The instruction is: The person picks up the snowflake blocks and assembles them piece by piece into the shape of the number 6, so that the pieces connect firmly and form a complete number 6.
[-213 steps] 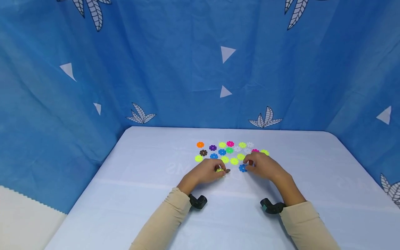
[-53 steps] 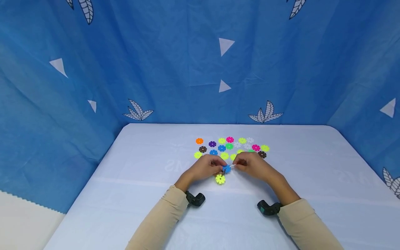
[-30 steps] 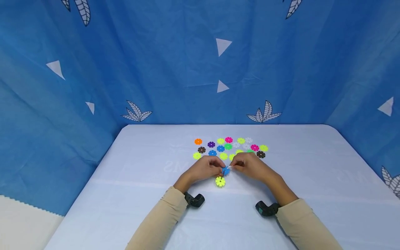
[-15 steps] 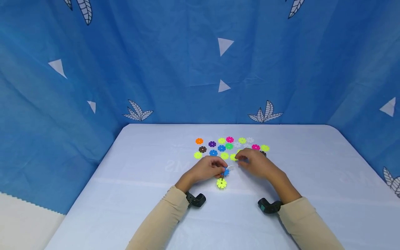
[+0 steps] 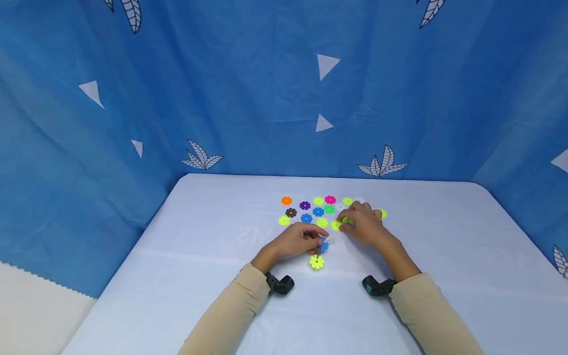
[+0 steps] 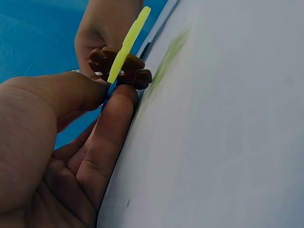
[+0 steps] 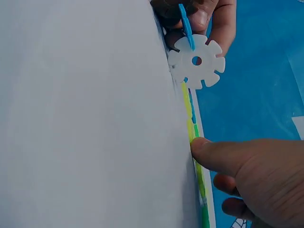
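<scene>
My left hand pinches a small chain of notched plastic discs (snowflake discs) near the middle of the table. In the chain, a yellow disc is slotted crosswise into a brown disc. A blue disc sits at the left fingertips, and a white disc stands joined to its far edge. Over the loose pieces, my right hand reaches down, thumb extended. Its fingertips are right by a yellow disc at the near side of the group; the hand hides several discs behind it.
Loose discs lie flat in rough rows at the back middle, among them an orange disc, a purple disc, a pink disc and a green disc. A blue curtain hangs behind the white table.
Earlier the right hand brought a white disc against the blue one; it has since let go and moved back right to the loose discs. The left hand keeps the chain, now with the white disc joined.
</scene>
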Demonstrator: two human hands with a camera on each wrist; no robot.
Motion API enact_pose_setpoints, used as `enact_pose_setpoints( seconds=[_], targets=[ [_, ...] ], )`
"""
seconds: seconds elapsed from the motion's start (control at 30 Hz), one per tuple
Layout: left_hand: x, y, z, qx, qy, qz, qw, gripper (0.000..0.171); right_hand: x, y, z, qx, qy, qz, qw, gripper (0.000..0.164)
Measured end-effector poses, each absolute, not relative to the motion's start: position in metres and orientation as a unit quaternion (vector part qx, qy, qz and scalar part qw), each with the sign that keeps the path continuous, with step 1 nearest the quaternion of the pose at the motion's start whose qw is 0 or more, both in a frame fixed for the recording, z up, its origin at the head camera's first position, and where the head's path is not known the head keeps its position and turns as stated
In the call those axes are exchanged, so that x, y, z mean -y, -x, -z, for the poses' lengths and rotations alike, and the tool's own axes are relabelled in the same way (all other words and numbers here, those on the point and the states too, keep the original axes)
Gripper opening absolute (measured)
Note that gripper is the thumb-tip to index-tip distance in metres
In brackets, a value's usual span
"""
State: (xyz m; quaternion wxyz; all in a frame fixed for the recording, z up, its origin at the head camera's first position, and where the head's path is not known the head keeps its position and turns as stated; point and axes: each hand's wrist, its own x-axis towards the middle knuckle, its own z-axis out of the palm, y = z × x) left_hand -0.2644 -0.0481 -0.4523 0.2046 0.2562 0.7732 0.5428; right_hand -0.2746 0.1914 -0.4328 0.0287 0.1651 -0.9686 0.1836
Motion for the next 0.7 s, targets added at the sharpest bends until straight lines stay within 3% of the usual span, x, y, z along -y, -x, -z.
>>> enact_pose_setpoints(
  seconds=[0.2, 0.5, 0.7],
  targets=[
    [0.048, 0.264, 0.453, -0.779, -0.251, -0.537, 0.204, 0.018, -0.194, 0.274, 0.43, 0.953, -0.178, -0.244, 0.0, 0.016],
    [0.048, 0.264, 0.452, -0.781, -0.245, -0.538, 0.202, 0.016, -0.208, 0.268, 0.426, 0.836, -0.114, -0.515, -0.152, 0.012],
    [0.047, 0.265, 0.453, -0.778, -0.251, -0.539, 0.203, 0.016, -0.21, 0.267, 0.429, 0.814, -0.085, -0.541, -0.194, 0.016]
  ],
)
